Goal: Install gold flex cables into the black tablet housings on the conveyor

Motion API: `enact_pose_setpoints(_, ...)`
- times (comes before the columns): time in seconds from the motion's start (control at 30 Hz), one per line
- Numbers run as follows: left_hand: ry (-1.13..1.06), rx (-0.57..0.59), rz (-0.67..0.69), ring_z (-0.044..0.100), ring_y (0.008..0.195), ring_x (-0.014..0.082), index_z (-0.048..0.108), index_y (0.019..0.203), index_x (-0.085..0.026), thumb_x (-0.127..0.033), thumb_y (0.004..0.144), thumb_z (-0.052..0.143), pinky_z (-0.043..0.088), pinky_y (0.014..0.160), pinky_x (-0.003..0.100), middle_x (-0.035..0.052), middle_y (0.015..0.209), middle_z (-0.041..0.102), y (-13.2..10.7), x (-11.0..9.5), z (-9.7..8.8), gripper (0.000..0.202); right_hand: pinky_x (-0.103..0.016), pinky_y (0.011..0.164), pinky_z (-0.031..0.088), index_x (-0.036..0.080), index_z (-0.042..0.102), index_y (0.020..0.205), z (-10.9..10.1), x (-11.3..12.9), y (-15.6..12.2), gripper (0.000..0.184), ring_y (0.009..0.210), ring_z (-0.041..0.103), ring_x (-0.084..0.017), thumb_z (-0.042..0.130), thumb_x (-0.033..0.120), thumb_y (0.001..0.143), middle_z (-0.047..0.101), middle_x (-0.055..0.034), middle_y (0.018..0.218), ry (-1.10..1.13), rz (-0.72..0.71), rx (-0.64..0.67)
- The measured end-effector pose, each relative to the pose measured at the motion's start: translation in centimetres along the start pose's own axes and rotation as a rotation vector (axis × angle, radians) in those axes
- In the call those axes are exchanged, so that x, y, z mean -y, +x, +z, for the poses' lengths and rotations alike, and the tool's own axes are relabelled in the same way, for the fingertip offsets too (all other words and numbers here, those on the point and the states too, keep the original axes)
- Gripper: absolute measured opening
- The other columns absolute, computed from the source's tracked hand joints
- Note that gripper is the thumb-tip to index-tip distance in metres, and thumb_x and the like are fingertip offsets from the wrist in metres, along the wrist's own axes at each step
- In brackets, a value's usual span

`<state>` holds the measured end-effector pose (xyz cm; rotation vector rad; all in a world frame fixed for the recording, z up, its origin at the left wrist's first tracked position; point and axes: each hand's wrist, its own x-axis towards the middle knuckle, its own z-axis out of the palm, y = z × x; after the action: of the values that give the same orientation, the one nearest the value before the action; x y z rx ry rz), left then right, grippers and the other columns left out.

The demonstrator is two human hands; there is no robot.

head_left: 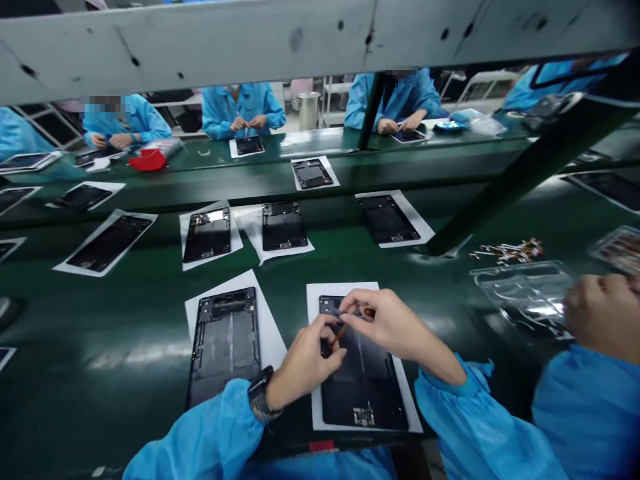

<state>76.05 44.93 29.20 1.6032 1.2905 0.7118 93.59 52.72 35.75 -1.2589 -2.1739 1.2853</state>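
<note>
Tablet [367, 380] lies on paper [330, 289], lower centre of frame. Orange strip [341, 333] over its upper part, apparently pinched by left hand [307, 360]. Right hand's [387, 323] fingertips bunched alongside; contents can't be told. Strip best handled lightly, unkinked.

The person wears a bright blue work garment with long, loose sleeves. The left sleeve [200, 430] bunches in soft folds; the right sleeve [493, 427] gathers into a ruffled cuff [443, 390] with a small tuft of blue fabric standing off it. A dark wristwatch [263, 395] with a segmented-looking band circles the left wrist.
</note>
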Motion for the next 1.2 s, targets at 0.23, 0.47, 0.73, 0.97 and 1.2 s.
enact_pose_setpoints(0.23,0.668,-0.21,0.363,0.059,0.082,0.0213,0.057,0.107,-0.015,-0.009,0.096,0.043,0.047,0.084,0.041,0.006,0.084,0.062,-1.4,3.3,-1.3,0.019,-0.023,0.056,0.039,0.017,0.067,0.075,2.1,-4.8,5.0,0.01,0.06,0.059,-0.014,0.063,0.024,0.08,0.067,-0.0013,0.066,0.08,0.123,0.061)
enact_pose_setpoints(0.47,0.874,-0.167,0.482,0.056,0.073,0.0201,0.057,0.102,-0.012,-0.009,0.097,0.043,0.045,0.07,0.035,0.0048,0.078,0.059,-0.9,3.9,-1.3,0.015,-0.023,0.061,0.043,0.017,0.067,0.077,3.9,-7.5,6.9,0.009,0.065,0.063,-0.016,0.059,0.018,0.081,0.069,-0.0023,0.069,-0.068,0.152,0.141)
enact_pose_setpoints(0.73,0.849,-0.148,0.445,0.056,0.069,0.0197,0.054,0.1,-0.013,-0.012,0.098,0.041,0.044,0.064,0.034,0.0037,0.078,0.058,-0.3,4.5,0.9,0.013,-0.024,0.064,0.036,0.019,0.065,0.073,4.5,-7.5,8.4,0.01,0.069,0.056,-0.014,0.061,0.01,0.074,0.064,-0.0001,0.073,-0.286,0.148,0.162)
enact_pose_setpoints(0.97,0.814,-0.031,0.486,0.062,0.073,0.0174,0.052,0.108,-0.011,-0.012,0.1,0.04,0.046,0.063,0.032,0.004,0.083,0.063,-0.4,4.8,0.8,0.015,-0.022,0.051,0.03,0.018,0.063,0.065,3.7,-9.2,11.2,0.019,0.055,0.05,-0.01,0.08,0.026,0.062,0.056,0.0052,0.059,-0.328,0.292,0.32)
enact_pose_setpoints(1.2,0.81,0.005,0.497,0.065,0.079,0.0184,0.051,0.111,-0.01,-0.012,0.099,0.042,0.048,0.067,0.032,0.0072,0.089,0.067,-0.8,4.7,0.3,0.016,-0.022,0.051,0.031,0.018,0.063,0.059,3.5,-9.9,12.3,0.024,0.056,0.052,-0.011,0.084,0.031,0.057,0.057,0.0043,0.056,-0.412,0.372,0.372)
